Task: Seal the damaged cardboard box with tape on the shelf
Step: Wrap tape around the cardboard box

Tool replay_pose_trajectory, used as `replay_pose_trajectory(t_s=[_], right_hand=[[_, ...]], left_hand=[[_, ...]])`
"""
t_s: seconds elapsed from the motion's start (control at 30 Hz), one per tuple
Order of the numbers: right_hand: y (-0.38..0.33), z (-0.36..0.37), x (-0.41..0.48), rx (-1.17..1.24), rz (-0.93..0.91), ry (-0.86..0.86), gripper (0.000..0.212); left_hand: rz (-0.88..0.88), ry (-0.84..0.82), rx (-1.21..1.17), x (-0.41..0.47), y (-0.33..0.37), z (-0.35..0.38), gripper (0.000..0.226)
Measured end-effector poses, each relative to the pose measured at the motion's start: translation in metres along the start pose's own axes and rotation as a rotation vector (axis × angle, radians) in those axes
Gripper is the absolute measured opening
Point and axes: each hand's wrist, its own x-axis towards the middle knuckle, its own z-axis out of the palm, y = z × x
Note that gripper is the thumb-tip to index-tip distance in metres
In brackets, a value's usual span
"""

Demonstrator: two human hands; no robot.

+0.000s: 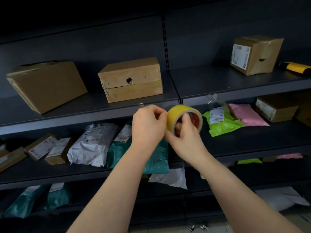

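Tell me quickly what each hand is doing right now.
Left hand: fingers curled, pinching at the outer face of the yellow tape roll.
Right hand: grips the yellow tape roll, with a finger hooked into its core.

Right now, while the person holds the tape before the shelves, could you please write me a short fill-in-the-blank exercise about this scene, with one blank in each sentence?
1. The left hand and the right hand hold a tape roll whose colour is ____.
2. The middle cardboard box on the upper shelf has a dark ____ in its front face.
3. The pink mailer lies to the ____ of the green mailer.

Missing words: yellow; hole; right.
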Motion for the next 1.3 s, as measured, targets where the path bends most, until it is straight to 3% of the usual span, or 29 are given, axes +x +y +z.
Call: replay_pose_trajectory(t_s=[0.07, 0.1, 0.2, 0.3, 0.37, 0.4, 0.47, 0.53, 0.63, 0.8, 0.93, 1.17, 1.3], right_hand=[[0.000, -0.003, 0.005, 0.296, 0.211, -0.070, 0.025], [0.001, -0.005, 0.007, 0.327, 0.235, -0.065, 0.023], [0.003, -0.007, 0.007, 0.251, 0.179, -0.050, 0.024], [0.006, -0.007, 0.007, 0.193, 0.168, -0.064, 0.014], [0.007, -0.005, 0.010, 0.251, 0.188, -0.081, 0.017], [0.007, -0.005, 0.011, 0.280, 0.192, -0.070, 0.017], [0.006, -0.006, 0.014, 0.358, 0.177, -0.033, 0.015], [0.005, -0.009, 0.016, 0.438, 0.177, -0.007, 0.014], [0.003, -0.008, 0.016, 0.501, 0.197, 0.007, 0.023], [-0.005, 0.002, 0.011, 0.326, 0.054, 0.126, 0.019], [-0.008, -0.002, 0.009, 0.200, -0.040, 0.161, 0.022], [-0.004, -0.004, 0.004, 0.044, -0.132, 0.157, 0.019], [-0.003, -0.002, 0.004, 0.052, -0.123, 0.171, 0.019]], left_hand=[[0.107, -0.026, 0.106, -0.001, -0.001, 0.003, 0.009], [0.157, -0.043, 0.143, -0.001, -0.001, 0.006, 0.007], [0.404, -0.107, 0.382, 0.001, -0.010, 0.014, 0.003], [0.630, -0.163, 0.554, 0.008, -0.018, 0.012, 0.015], [0.517, -0.170, 0.428, 0.010, -0.021, 0.012, 0.007], [0.350, -0.150, 0.264, 0.011, -0.020, 0.012, 0.003], [-0.039, -0.131, -0.254, 0.006, -0.012, 0.011, 0.016], [-0.240, -0.119, -0.543, -0.001, -0.011, 0.013, 0.022], [-0.144, -0.048, -0.376, -0.010, -0.015, 0.017, 0.009], [-0.081, 0.121, -0.273, -0.008, -0.005, 0.020, 0.010], [-0.121, 0.018, -0.387, -0.005, -0.002, 0.015, 0.008], [0.103, -0.218, 0.092, 0.013, 0.000, 0.004, 0.010], [0.321, -0.191, 0.410, 0.012, -0.002, 0.001, 0.013]])
